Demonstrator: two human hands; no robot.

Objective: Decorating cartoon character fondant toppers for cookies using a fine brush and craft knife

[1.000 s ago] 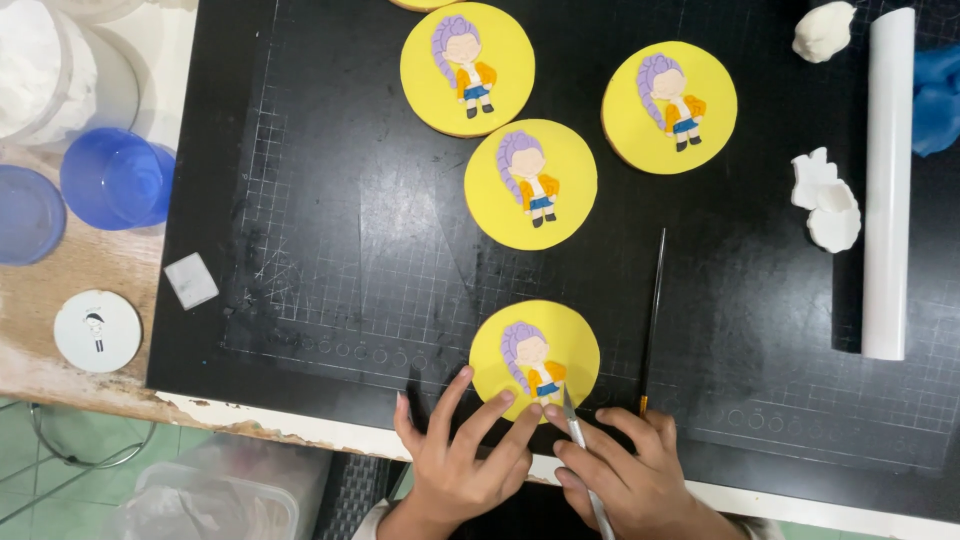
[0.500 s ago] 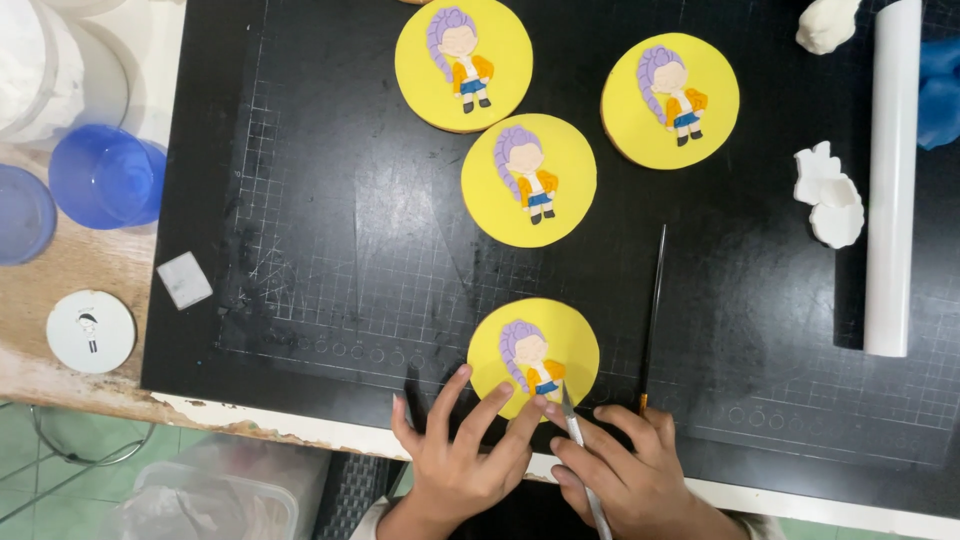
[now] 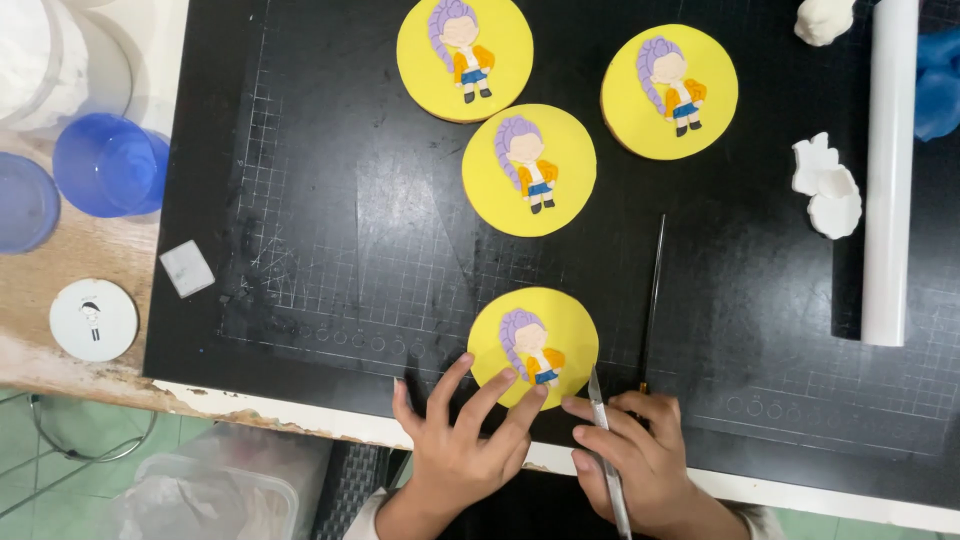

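Four round discs are bright yellow. The nearest disc [image 3: 533, 345], at 6 o'clock, has a little figure with purple hair, an orange jacket and blue shorts. The cutting mat [image 3: 330, 230] is black with thin pale grid lines. At 9 o'clock sits a see-through blue cup [image 3: 108, 165]. At 3 o'clock lies a white roller [image 3: 888, 170].
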